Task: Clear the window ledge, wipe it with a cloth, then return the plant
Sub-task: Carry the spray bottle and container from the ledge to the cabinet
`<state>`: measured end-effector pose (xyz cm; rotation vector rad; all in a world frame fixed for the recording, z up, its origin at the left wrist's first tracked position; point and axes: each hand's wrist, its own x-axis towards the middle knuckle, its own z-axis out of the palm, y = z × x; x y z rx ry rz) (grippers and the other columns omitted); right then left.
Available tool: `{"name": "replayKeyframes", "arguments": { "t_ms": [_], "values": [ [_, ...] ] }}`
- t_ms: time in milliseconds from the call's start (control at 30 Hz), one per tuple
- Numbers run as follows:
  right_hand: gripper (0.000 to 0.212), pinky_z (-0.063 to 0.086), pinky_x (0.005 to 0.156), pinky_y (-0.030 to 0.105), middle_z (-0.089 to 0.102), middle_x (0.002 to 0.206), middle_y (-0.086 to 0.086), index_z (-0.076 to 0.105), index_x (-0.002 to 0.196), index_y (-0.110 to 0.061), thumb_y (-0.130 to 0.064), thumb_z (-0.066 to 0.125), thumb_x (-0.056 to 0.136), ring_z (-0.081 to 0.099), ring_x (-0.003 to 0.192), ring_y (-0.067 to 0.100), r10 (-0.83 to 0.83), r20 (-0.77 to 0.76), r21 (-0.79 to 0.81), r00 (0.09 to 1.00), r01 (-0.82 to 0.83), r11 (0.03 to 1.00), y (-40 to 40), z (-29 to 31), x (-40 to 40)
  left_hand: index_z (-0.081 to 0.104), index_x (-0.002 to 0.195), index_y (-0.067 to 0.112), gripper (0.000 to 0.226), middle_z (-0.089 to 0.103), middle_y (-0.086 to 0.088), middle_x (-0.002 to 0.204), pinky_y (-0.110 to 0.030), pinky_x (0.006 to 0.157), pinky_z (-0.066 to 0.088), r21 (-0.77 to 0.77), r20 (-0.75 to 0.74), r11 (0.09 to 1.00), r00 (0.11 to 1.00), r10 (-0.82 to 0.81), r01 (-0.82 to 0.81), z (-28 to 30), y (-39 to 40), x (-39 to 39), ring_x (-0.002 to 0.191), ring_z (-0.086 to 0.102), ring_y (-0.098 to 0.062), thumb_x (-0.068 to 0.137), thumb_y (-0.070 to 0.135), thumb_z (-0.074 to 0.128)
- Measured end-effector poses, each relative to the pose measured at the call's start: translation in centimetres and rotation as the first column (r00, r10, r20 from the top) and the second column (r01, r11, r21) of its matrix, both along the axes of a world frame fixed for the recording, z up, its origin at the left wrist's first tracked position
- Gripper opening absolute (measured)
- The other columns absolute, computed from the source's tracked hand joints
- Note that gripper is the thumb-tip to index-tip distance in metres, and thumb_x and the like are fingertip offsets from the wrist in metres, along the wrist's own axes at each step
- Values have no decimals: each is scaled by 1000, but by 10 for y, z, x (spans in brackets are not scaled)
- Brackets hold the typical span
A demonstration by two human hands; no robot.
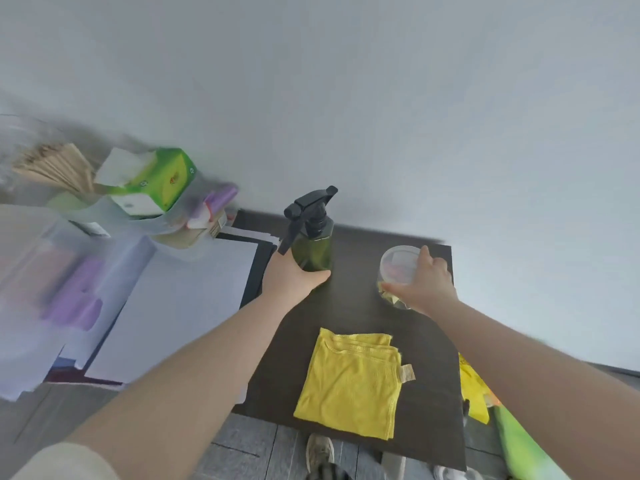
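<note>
Head view: a folded yellow cloth [349, 381] lies on the dark counter [429, 410] against a plain white wall [381, 98]. Beyond it, the left hand [289, 277] grips a green spray bottle [311, 237]; the right hand [424, 280] clasps a clear jar [398, 266]. White papers [180, 306] lie left.

Bare dark table [363, 306] lies open between spray bottle [313, 242] and clear tub [398, 268]; the yellow cloth [349, 382] covers the near side, papers [180, 299] crowd left.

Head view, steeply down, close.
</note>
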<state>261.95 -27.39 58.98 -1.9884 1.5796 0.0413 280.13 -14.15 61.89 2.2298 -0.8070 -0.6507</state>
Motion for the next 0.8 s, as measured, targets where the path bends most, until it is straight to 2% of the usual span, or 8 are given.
{"name": "replayKeyframes", "arguments": {
  "t_ms": [167, 333, 433, 467, 533, 600, 733, 800],
  "values": [
    [113, 40, 102, 47, 30, 147, 8, 7, 153, -20, -58, 73, 68, 29, 139, 29, -55, -74, -22, 996, 54, 998, -9, -17, 25, 54, 119, 19, 55, 58, 0, 125, -25, 81, 42, -23, -37, 996, 996, -86, 86, -22, -34, 25, 114, 56, -21, 72, 30, 81],
    [113, 41, 101, 45, 30, 147, 7, 11, 152, -19, -64, 71, 67, 30, 138, 29, -105, -88, -64, 991, 100, 993, -28, -27, 36, 51, 126, 23, 63, 56, 0, 130, -30, 93, 47, -25, -78, 989, 986, -149, 147, -40, -60, 36, 119, 53, -22, 71, 33, 80],
    [114, 40, 102, 45, 29, 148, 8, 12, 151, -16, -64, 73, 67, 30, 138, 30, -127, -72, -81, 989, 121, 989, -36, -33, 38, 49, 129, 26, 68, 60, 4, 123, -20, 78, 46, -45, -126, 988, 980, -153, 148, -48, -73, 42, 111, 58, -19, 69, 29, 81],
    [115, 40, 103, 46, 28, 148, 8, 12, 151, -16, -63, 74, 67, 30, 138, 30, -138, -66, -81, 988, 133, 988, -38, -35, 38, 50, 127, 26, 66, 61, 3, 120, -21, 78, 45, -52, -127, 987, 980, -156, 151, -50, -77, 43, 109, 59, -19, 69, 28, 81],
    [115, 39, 104, 46, 25, 151, 8, 10, 152, -16, -62, 74, 68, 28, 140, 29, -150, -53, -81, 987, 146, 986, -43, -37, 39, 52, 123, 25, 59, 63, 1, 118, -27, 85, 46, -57, -118, 986, 980, -161, 155, -53, -83, 45, 109, 59, -20, 71, 27, 81],
    [116, 38, 104, 47, 21, 153, 7, 8, 153, -17, -61, 75, 69, 25, 141, 29, -156, -35, -73, 987, 153, 986, -47, -39, 40, 50, 125, 25, 63, 62, 0, 120, -34, 91, 50, -49, -125, 988, 980, -153, 148, -55, -89, 48, 112, 58, -22, 71, 30, 81],
    [117, 37, 105, 47, 19, 154, 7, 7, 154, -17, -59, 75, 69, 23, 142, 29, -158, -7, -66, 987, 158, 985, -57, -43, 45, 42, 134, 22, 76, 57, 1, 125, -24, 83, 44, -46, -162, 984, 971, -176, 171, -54, -101, 56, 109, 55, -18, 71, 32, 83],
    [117, 36, 107, 47, 18, 155, 7, 7, 154, -16, -60, 75, 69, 22, 143, 29, -163, -5, -68, 987, 162, 984, -61, -45, 48, 42, 135, 20, 77, 56, 0, 130, -27, 91, 44, -30, -165, 980, 966, -199, 196, -53, -105, 60, 117, 53, -20, 71, 32, 83]
  ]
}}
